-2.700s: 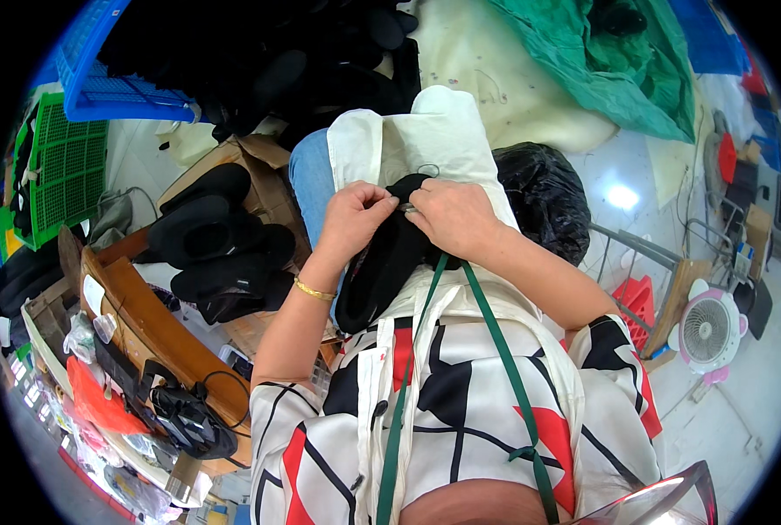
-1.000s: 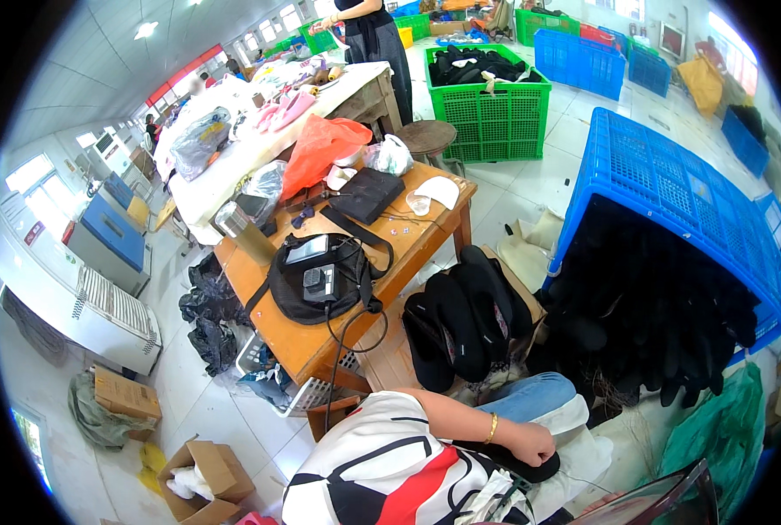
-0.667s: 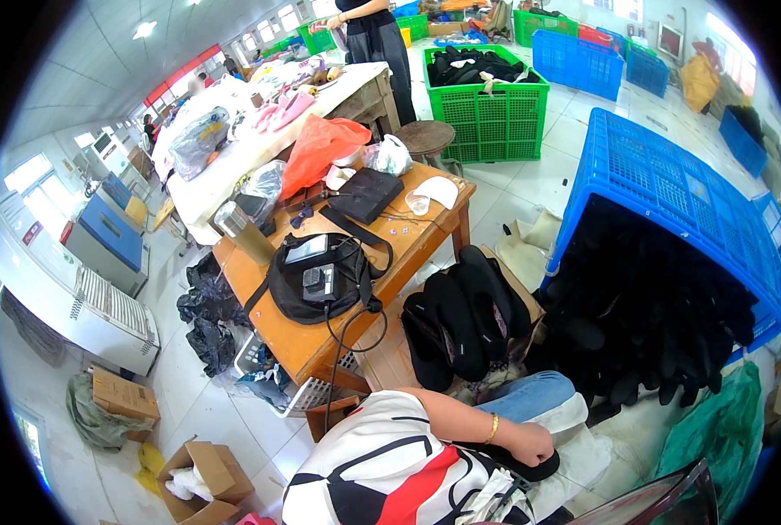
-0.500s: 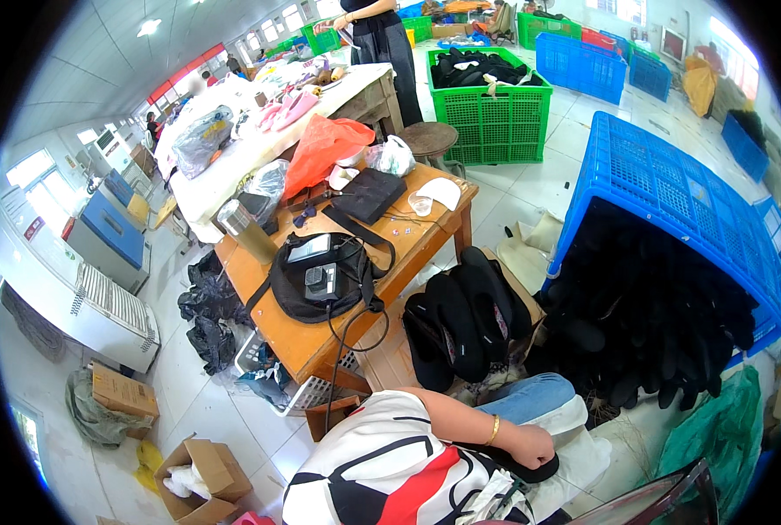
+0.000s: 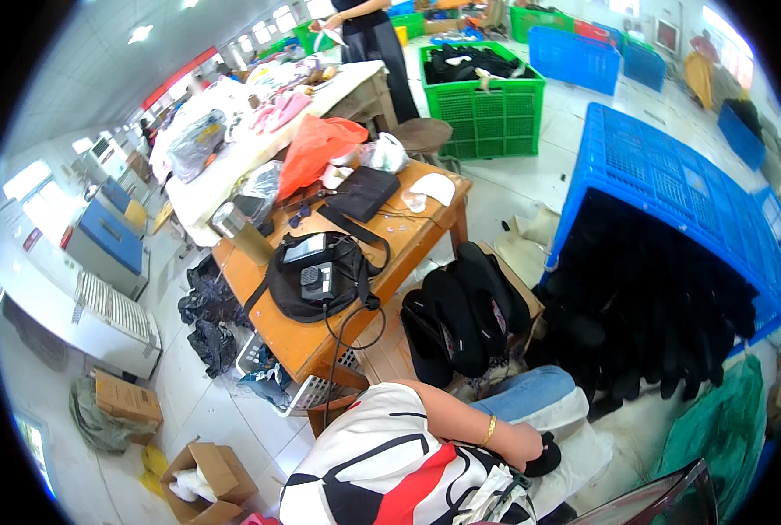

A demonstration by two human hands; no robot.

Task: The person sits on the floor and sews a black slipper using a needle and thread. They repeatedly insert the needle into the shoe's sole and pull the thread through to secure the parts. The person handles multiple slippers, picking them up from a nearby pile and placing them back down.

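Observation:
My left hand (image 5: 517,444), with a gold bracelet at its wrist, is closed on a black shoe (image 5: 545,458) over my lap. Only the shoe's rounded end shows past the fingers; the rest is hidden. White cloth (image 5: 574,468) covers my legs beneath it, with a blue jeans leg (image 5: 531,392) showing at its far side. My right hand is out of sight. Just beyond my knees, several black shoes (image 5: 454,319) stand packed side by side in a cardboard box (image 5: 382,354).
A tipped blue crate (image 5: 671,166) on the right spills black shoes (image 5: 636,324). Ahead stands a wooden table (image 5: 272,328) with a black bag (image 5: 290,293) and a steel flask (image 5: 240,234). Farther off are a green crate (image 5: 487,118) and a standing person (image 5: 377,57). A green sack (image 5: 714,437) lies right.
My left hand has turned and shifted slightly left, and the shoe's black end now sticks up beside the fingers. The far person's hands have moved. The view has shifted slightly.

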